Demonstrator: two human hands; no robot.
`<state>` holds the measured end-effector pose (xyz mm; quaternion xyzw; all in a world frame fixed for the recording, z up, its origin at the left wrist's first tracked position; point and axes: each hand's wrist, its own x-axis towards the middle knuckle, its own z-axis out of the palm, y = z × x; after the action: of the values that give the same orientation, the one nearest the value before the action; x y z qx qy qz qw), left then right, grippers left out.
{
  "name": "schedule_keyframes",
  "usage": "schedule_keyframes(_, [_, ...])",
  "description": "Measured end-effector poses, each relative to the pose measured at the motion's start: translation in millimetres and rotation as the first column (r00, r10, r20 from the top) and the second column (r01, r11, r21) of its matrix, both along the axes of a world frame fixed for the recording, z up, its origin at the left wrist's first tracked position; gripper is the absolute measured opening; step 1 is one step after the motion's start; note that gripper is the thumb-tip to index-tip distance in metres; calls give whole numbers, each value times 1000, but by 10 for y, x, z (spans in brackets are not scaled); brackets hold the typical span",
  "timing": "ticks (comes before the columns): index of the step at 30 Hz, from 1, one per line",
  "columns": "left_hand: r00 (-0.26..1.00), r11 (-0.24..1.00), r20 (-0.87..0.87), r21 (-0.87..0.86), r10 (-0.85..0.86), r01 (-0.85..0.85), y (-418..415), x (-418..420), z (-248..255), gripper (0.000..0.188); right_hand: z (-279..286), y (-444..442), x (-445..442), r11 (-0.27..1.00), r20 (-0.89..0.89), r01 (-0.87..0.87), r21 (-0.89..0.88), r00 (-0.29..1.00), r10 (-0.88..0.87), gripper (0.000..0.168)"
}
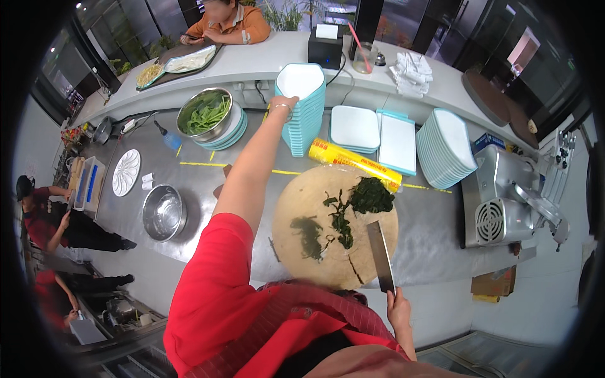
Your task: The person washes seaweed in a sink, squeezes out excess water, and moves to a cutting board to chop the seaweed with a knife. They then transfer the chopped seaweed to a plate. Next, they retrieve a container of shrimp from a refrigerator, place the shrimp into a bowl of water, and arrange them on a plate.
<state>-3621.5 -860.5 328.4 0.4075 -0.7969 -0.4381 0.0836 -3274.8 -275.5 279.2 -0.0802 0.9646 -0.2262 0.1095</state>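
My left hand (285,103) reaches far forward, its fingers at the near left rim of the top dish in a tall stack of white-and-turquoise dishes (302,80). In my right hand (399,307), low on the right, is the handle of a cleaver (381,255). Its blade points forward over the right edge of a round wooden chopping board (293,208). Dark green chopped leafy greens (372,195) are heaped at the board's far right, with a looser strip (341,222) beside them. A dark, wet-looking patch (308,236) marks the left part, and a crack runs near the front.
A yellow cling-film roll (354,163) lies against the board's far edge. Left stand a steel bowl (164,212) and a bowl of leaves (205,115) on plates. Right are more dishes (444,146) and a metal slicer (501,198). Across the counter sits a person (241,23); two others work at left.
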Motion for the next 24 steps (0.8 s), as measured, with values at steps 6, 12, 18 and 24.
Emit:
schedule_keyframes(6, [956, 839, -171, 532, 238, -114, -314, 85, 227, 17, 7, -21, -60, 1000, -14, -23, 4, 1000, 23, 21])
schedule_keyframes(12, [797, 668, -461, 738, 390, 100, -274, 1449, 535, 24, -87, 5, 20, 999, 0, -13, -41, 1000, 13, 22])
schedule_keyframes(18, [707, 721, -616, 657, 347, 219, 79, 4130, -583, 18, -120, 30, -40, 986, -11, -35, -161, 999, 34, 20])
schedule_keyframes(24, [929, 953, -275, 243, 246, -180, 1040, 6040, -2041, 16, -12, 16, -201, 988, 39, -82, -133, 995, 88, 21])
